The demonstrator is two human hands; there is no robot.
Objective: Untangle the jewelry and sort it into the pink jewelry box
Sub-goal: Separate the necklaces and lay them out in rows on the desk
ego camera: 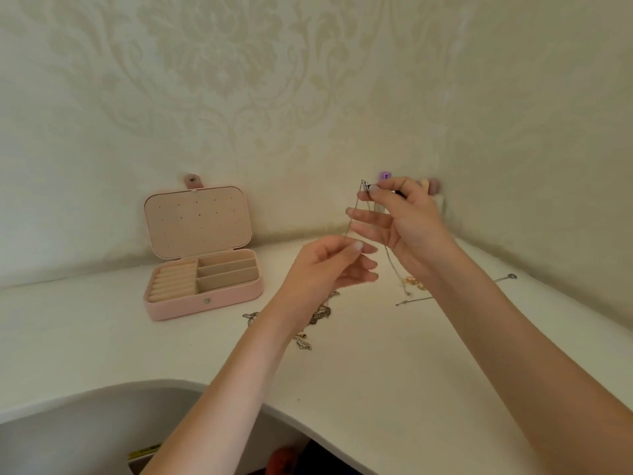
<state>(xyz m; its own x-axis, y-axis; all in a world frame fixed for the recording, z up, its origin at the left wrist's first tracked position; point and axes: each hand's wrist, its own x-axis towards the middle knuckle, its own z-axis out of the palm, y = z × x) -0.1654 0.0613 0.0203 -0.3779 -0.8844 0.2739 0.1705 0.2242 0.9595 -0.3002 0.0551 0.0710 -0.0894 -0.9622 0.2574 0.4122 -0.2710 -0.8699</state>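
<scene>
L hand (pixel 330 265): raised over table, thumb + forefinger pinch lower part of thin silver chain (pixel 353 214), other fingers loosely stretched fwd
R hand (pixel 400 221): higher up & just right of L, thumb + forefinger pinch chain's top end by small sparkly pendant (pixel 364 185); remaining fingers spread, relaxed
Chain: taut betw both hands, near vertical; 2nd strand hangs down from R hand toward table
Pink jewelry box (pixel 202 258): open, left of hands, well apart; lid upright vs wall, snap tab on top; ring rolls at left, 3 long slots at right, all look empty
Rest of jewelry: on white table (pixel 102 337) under/near hands: silver tangle (pixel 320 313), small chain piece (pixel 303 344), gold bit (pixel 416 282), thin silver strand (pixel 414 300), another at far right (pixel 507 277)
Behind R hand: purple-capped item (pixel 386 175) by wall, mostly hidden
Wall: cream damask wallpaper (pixel 239 80)
</scene>
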